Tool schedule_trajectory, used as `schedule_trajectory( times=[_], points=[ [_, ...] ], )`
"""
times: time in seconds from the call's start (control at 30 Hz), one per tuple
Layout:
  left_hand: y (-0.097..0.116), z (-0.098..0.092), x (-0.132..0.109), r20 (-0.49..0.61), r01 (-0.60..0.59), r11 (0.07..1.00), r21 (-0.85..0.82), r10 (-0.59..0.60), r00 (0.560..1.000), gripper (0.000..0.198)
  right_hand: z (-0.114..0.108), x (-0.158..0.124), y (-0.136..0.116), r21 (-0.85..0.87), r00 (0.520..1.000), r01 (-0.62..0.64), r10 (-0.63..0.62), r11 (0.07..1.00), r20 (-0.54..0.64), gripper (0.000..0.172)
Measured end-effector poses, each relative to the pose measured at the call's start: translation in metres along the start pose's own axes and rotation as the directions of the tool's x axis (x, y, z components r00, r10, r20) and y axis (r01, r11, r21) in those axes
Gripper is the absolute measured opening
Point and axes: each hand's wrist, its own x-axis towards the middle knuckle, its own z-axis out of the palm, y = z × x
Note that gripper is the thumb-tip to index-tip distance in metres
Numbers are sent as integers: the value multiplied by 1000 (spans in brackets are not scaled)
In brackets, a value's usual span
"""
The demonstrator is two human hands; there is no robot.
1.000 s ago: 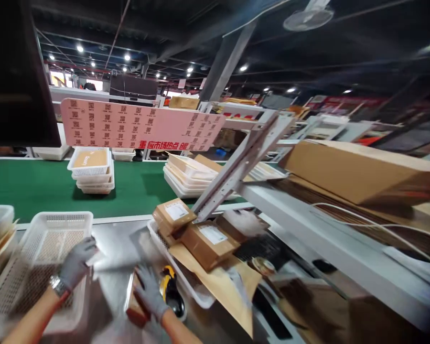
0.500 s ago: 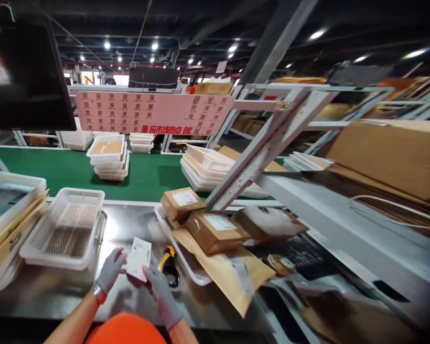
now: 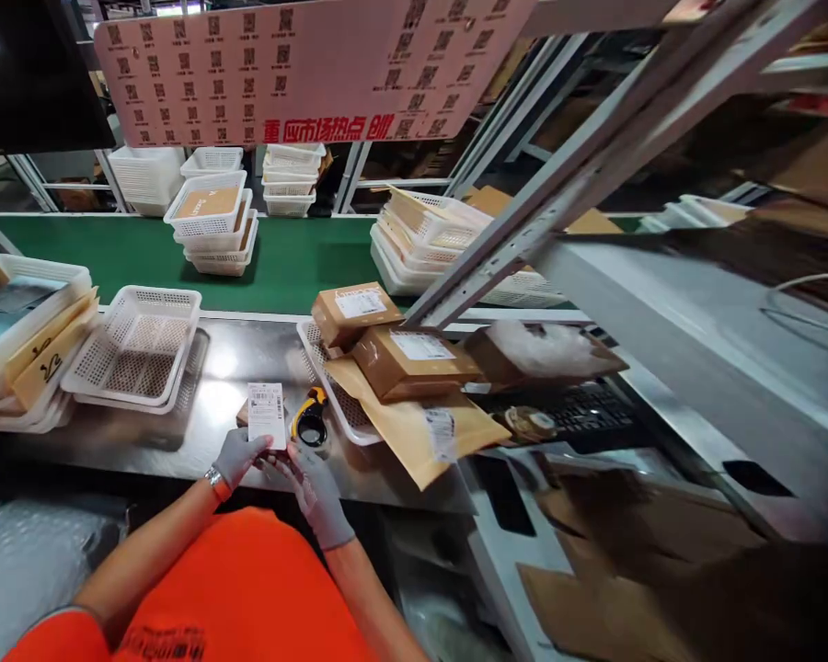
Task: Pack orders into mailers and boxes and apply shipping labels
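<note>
A white printed label (image 3: 267, 414) with a barcode and small text is held face up just over the metal worktop. My left hand (image 3: 238, 455), in a grey glove, pinches its lower left edge. My right hand (image 3: 318, 492), gloved too, has its thumb at the label's lower right corner and its fingers reaching beneath. Part of a small brown item (image 3: 242, 413) shows behind the label; its kind is hidden. Just right of the label lies a yellow and black tape dispenser (image 3: 310, 418).
An open white basket (image 3: 191, 368) stands left on the worktop (image 3: 224, 368). To the right, brown boxes (image 3: 414, 363) and a kraft envelope (image 3: 393, 432) lie over another basket. Stacked baskets ride a green conveyor (image 3: 304, 257) behind. A slanted metal post (image 3: 497, 248) rises at right.
The view has tilted down, showing more of my orange top. My left hand has closed in on the label's lower edge, and both hands are nearer each other.
</note>
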Motion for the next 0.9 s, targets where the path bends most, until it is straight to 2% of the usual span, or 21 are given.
schedule_trajectory(
  times=[0.13, 0.4, 0.57, 0.9],
  points=[
    [-8, 7, -8, -9, 16, 1000, -1, -16, 1000, 48, -6, -7, 1, -19, 997, 42, -41, 999, 64, 54],
    [-18, 10, -17, 23, 18, 999, -32, -18, 1000, 61, -11, -15, 1, 38, 996, 18, -22, 999, 88, 48],
    [-21, 10, -15, 37, 10, 999, -32, -8, 999, 63, -11, -18, -1, 41, 996, 36, -40, 998, 83, 46],
    [-16, 6, -9, 56, 6, 1000, -3, -6, 998, 73, -3, -10, 2, 22, 998, 58, -59, 998, 37, 53]
  ],
)
